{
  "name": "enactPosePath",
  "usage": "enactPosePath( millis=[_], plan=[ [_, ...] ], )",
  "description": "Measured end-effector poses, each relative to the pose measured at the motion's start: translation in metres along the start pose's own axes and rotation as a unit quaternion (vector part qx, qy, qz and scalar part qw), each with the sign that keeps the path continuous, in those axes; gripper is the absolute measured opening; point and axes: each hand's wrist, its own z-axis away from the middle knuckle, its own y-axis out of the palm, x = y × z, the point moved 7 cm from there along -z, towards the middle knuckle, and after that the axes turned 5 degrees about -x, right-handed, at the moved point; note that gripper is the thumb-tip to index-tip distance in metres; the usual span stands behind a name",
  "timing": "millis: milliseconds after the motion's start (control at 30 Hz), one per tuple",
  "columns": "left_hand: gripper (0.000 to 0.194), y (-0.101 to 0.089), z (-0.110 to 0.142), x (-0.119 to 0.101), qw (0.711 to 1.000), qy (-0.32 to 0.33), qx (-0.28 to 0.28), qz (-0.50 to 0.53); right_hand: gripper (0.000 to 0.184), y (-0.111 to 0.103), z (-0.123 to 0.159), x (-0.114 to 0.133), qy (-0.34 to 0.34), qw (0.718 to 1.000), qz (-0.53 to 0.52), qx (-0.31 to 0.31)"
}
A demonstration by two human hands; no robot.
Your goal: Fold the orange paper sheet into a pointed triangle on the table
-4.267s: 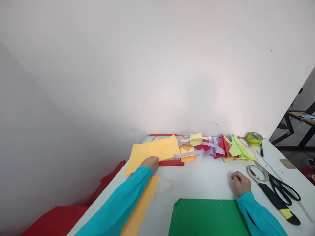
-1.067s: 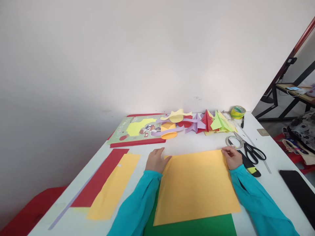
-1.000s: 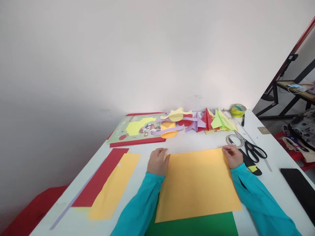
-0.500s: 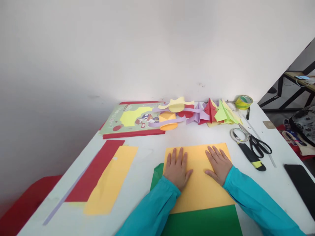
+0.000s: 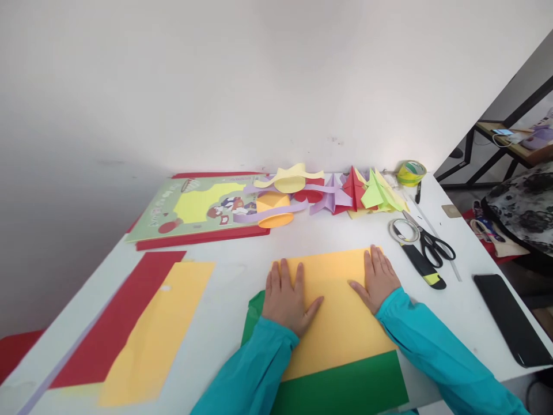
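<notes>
A sheet of orange paper (image 5: 334, 314) lies on the table in front of me, over a green sheet (image 5: 345, 380) that shows along its near edge and at its left. My left hand (image 5: 287, 300) rests on the orange paper's left side, fingers apart and thumb stretched inward. On the right side of the same paper, near its far corner, lies my right hand (image 5: 377, 280), thumb out and the other fingers close together. Neither hand grips anything. Blue-green sleeves cover both forearms.
Red paper (image 5: 116, 323) and an orange strip (image 5: 159, 334) lie at left. Behind are a green printed pad (image 5: 151, 210) and folded paper shapes (image 5: 354, 190). To the right are scissors (image 5: 434, 245), a utility knife (image 5: 421, 265), tape rolls (image 5: 411, 173) and a black phone (image 5: 512, 320).
The view has turned to the right, so things appear further left. Both hands stay on the orange paper; the right hand's fingers now lie closer together, near the paper's right edge.
</notes>
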Motion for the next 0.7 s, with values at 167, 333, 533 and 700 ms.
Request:
enactPosePath(
  millis=[167, 333, 533, 700],
  plan=[
    [0.101, 0.003, 0.001, 0.011, 1.0, -0.018, 0.01, -0.016, 0.086, -0.001, -0.001, -0.003, 0.05, 0.998, 0.025, 0.015],
    [0.106, 0.004, 0.002, 0.012, 0.999, -0.016, 0.007, -0.031, 0.088, -0.002, -0.001, -0.004, 0.065, 0.997, 0.029, 0.023],
    [0.109, 0.003, -0.004, 0.015, 0.999, -0.031, 0.005, -0.021, 0.086, -0.002, -0.002, -0.006, 0.084, 0.992, 0.059, 0.073],
    [0.089, -0.02, 0.02, 0.002, 0.994, 0.076, -0.046, 0.057, 0.084, -0.001, -0.003, -0.008, 0.085, 0.989, 0.069, 0.094]
  ],
)
